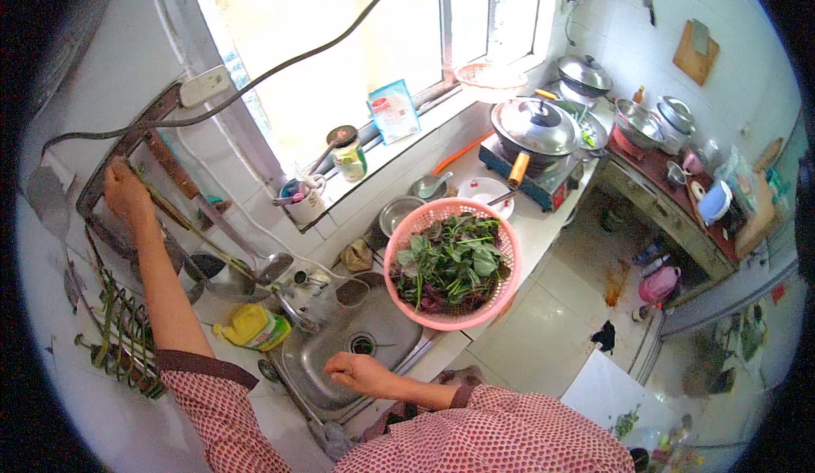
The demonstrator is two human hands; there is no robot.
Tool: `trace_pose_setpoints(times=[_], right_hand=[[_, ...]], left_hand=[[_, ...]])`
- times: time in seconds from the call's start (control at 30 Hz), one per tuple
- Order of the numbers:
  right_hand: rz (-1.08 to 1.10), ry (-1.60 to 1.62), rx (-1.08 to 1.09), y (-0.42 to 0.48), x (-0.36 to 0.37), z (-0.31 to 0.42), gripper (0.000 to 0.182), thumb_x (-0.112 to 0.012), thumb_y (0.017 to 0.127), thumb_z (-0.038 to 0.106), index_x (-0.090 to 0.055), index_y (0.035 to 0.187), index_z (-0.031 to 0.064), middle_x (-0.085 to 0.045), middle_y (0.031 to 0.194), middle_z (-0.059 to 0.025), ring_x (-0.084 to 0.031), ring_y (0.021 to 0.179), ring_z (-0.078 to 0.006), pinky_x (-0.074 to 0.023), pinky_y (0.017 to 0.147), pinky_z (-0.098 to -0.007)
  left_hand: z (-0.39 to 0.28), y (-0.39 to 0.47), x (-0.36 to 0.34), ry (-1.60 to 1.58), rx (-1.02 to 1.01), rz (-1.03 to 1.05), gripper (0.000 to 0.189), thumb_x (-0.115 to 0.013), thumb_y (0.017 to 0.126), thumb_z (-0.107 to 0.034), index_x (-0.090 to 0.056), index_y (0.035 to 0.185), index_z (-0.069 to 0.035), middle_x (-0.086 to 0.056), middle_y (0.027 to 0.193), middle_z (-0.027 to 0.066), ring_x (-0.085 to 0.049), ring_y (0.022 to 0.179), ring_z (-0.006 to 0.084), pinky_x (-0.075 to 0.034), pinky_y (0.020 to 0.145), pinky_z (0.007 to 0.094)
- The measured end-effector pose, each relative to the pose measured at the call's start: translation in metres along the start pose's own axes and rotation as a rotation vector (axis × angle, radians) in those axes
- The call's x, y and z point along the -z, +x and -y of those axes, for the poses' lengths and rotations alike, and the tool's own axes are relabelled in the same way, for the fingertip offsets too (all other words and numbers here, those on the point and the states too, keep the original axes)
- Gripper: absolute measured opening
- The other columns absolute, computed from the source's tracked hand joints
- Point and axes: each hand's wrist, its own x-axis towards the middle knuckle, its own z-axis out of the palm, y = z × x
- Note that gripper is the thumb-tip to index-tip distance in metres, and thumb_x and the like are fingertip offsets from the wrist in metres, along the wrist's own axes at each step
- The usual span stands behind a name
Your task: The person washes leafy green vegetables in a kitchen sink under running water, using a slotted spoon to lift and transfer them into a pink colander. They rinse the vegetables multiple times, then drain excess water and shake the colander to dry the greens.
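My left hand (pixel 127 196) is raised to the dark wall rack (pixel 95 180) at the left, its fingers curled beside the upper end of a long thin utensil handle (pixel 172 207). Whether it grips that handle is hidden. Over the near part of the steel sink (pixel 340 339) hovers my right hand (pixel 360 372), fingers bent together with nothing visible in them. A pink plastic colander (pixel 517 269) full of leafy greens (pixel 452 263) sits at the sink's right end. Beside my left hand hang a wooden-handled ladle (pixel 172 164) and other utensils.
A yellow detergent bottle (pixel 255 328) lies left of the faucet (pixel 296 314). Bowls (pixel 401 212) stand behind the colander. Farther right, a lidded wok (pixel 538 126) rests on a stove (pixel 541 177). A dark cable (pixel 305 59) crosses before the window.
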Motion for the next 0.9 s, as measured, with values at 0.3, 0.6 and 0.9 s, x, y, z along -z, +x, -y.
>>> trace_pose_setpoints(times=[0.3,0.6,0.9], right_hand=[[-0.098,-0.059,-0.015,-0.007,0.000,0.003,0.020,-0.062,0.087,0.013,-0.066,0.103,0.0022,-0.066,0.102,-0.0142,-0.064,0.096,-0.0324,-0.0510,0.083,-0.0402],[-0.184,-0.058,-0.111,-0.026,-0.003,-0.002,0.020,-0.063,0.088,0.016,-0.067,0.104,0.0033,-0.067,0.101,-0.0137,-0.064,0.096,-0.0326,-0.0507,0.084,-0.0399],[-0.219,-0.175,-0.265,-0.049,0.027,0.016,0.022,-0.058,0.094,0.014,-0.066,0.111,0.0047,-0.068,0.105,-0.0154,-0.066,0.093,-0.0327,-0.0520,0.080,-0.0386]], left_hand=[[0.024,-0.023,-0.001,0.511,-0.225,-0.055,0.046,-0.053,0.097,-0.034,-0.053,0.132,-0.005,-0.055,0.129,0.0181,-0.049,0.120,0.0375,-0.039,0.102,0.0485],[-0.047,-0.112,0.012,0.299,-0.466,-0.243,0.059,-0.061,0.092,-0.025,-0.039,0.140,0.000,-0.037,0.145,0.0238,-0.034,0.135,0.0376,-0.028,0.110,0.0516],[-0.063,-0.277,0.056,-0.210,-0.313,0.077,0.041,-0.061,0.091,-0.018,-0.047,0.125,0.002,-0.041,0.143,0.0214,-0.039,0.132,0.0335,-0.026,0.113,0.0482]])
